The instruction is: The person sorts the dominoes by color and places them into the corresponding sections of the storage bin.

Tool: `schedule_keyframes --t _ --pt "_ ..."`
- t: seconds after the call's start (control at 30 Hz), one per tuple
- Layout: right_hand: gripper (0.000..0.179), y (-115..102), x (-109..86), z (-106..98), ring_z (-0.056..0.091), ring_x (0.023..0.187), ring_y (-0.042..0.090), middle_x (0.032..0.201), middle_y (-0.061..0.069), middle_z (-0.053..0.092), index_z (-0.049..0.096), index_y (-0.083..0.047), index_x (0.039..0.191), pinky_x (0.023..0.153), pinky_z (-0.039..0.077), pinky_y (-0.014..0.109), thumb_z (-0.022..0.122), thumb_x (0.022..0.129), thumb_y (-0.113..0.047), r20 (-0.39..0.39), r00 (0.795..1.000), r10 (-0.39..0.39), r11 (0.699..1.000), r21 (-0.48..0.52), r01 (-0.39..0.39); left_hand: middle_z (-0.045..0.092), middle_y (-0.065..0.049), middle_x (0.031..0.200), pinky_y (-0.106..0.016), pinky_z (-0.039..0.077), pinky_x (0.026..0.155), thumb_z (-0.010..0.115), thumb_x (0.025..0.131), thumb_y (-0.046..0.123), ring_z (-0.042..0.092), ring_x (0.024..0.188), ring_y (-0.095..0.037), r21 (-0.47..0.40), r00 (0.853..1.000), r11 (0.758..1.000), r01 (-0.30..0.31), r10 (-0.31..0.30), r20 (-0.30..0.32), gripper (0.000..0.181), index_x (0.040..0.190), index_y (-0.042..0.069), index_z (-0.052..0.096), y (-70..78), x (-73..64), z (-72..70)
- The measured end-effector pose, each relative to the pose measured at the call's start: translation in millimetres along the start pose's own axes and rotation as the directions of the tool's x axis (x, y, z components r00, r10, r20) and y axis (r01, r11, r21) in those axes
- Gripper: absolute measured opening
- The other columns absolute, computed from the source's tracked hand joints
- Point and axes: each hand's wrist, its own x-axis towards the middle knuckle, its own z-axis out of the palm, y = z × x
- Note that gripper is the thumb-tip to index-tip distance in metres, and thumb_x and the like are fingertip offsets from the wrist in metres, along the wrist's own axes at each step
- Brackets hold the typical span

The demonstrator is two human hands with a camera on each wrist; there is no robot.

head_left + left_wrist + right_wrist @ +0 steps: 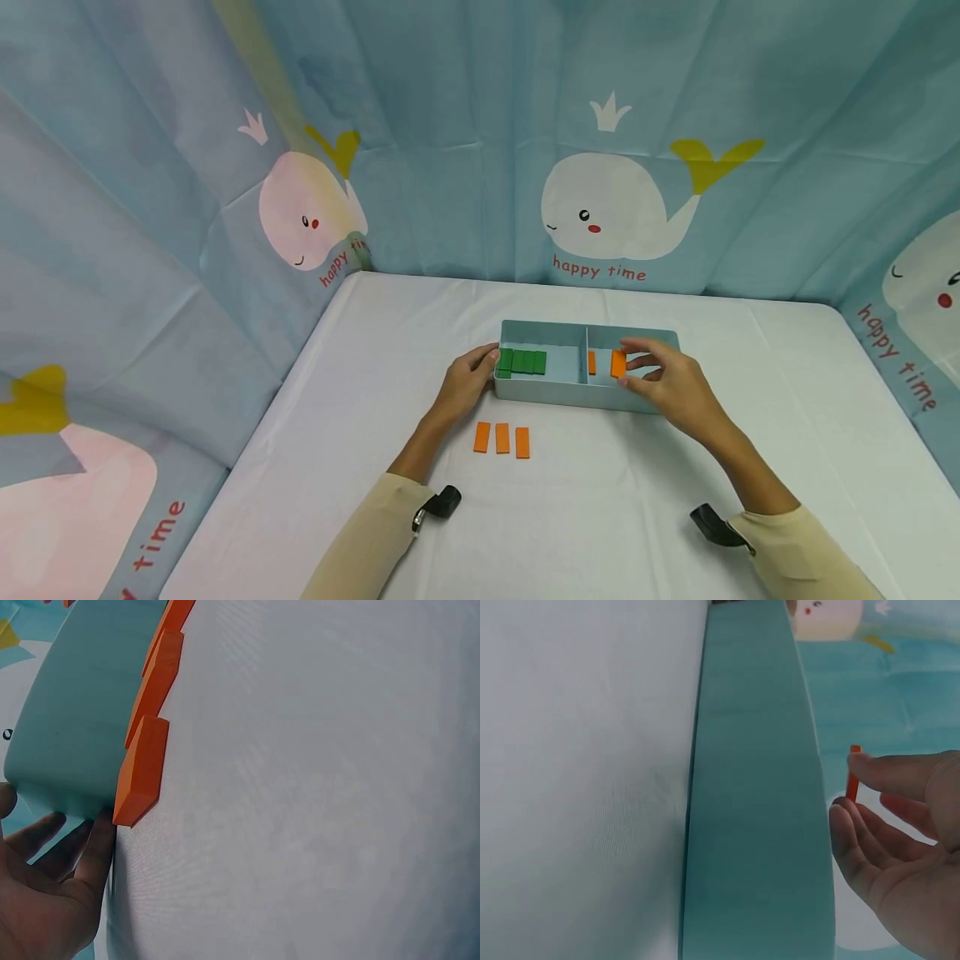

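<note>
Diffuse light brightens the head view, casting soft shadows on the white tablecloth near the right hand, while the 2 wrist views appear dimmer, with faint moiré.

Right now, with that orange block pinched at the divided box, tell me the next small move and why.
I'd probably lower the pinched orange block into the right compartment and release it: the right hand holds it there, another orange block is already inside, and the green blocks occupy the left compartment.
</note>
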Motion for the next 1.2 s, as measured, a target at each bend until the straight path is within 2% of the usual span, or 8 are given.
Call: schedule_keyframes --t 0.27,0.5,0.7,0.97,1.2 --pt "0.053 9.9 8.8 -2.1 0.073 0.109 0.033 0.136 0.018 0.068 0.061 -0.001 0.144 0.082 0.055 0.009 0.080 0.094 -0.003 0.050 0.998 0.048 0.999 0.001 -0.049 0.057 -0.011 0.156 -0.042 0.057 0.108 0.051 0.113 0.046 0.056 0.141 -0.025 0.017 1.000 1.000 0.006 -0.006 -0.001 0.058 0.157 0.008 0.052 0.9 -0.5 0.8" --pt "0.053 17.8 17.2 0.6 0.073 0.110 0.034 0.135 0.018 0.068 0.061 -0.001 0.144 0.084 0.065 0.032 0.079 0.095 -0.003 0.080 0.995 0.065 0.998 -0.017 -0.063 0.056 -0.011 0.157 -0.040 0.057 0.108 0.050 0.113 0.046 0.057 0.141 -0.025 0.020 1.000 1.000 0.002 -0.002 0.006 0.060 0.158 0.008 0.051 0.3 -0.2 0.7" --pt "0.050 21.0 25.7 3.3 0.072 0.114 0.034 0.136 0.017 0.068 0.062 -0.002 0.144 0.084 0.063 0.033 0.078 0.097 -0.007 0.138 0.985 0.101 0.995 -0.020 -0.099 0.056 -0.011 0.157 -0.041 0.058 0.107 0.051 0.113 0.046 0.057 0.141 -0.025 0.014 1.000 1.000 0.008 -0.008 0.002 0.059 0.158 0.008 0.051 0.1 -0.1 0.6" --pt "0.049 24.5 34.0 8.5 0.071 0.114 0.037 0.136 0.020 0.068 0.062 -0.001 0.143 0.090 0.063 0.050 0.077 0.096 -0.003 0.192 0.974 0.122 0.993 -0.032 -0.118 0.055 -0.011 0.157 -0.040 0.058 0.107 0.051 0.112 0.047 0.057 0.141 -0.025 0.016 1.000 1.000 0.022 -0.022 0.004 0.060 0.158 0.008 0.051 -1.1 0.2 1.4" --pt "0.049 26.5 41.2 10.3 0.071 0.114 0.038 0.135 0.023 0.066 0.062 0.001 0.142 0.089 0.063 0.049 0.077 0.095 -0.001 0.232 0.963 0.136 0.990 -0.059 -0.126 0.057 -0.010 0.156 -0.040 0.058 0.107 0.051 0.112 0.047 0.057 0.141 -0.025 0.018 1.000 1.000 0.016 -0.016 0.000 0.059 0.157 0.008 0.052 0.2 0.0 1.0"
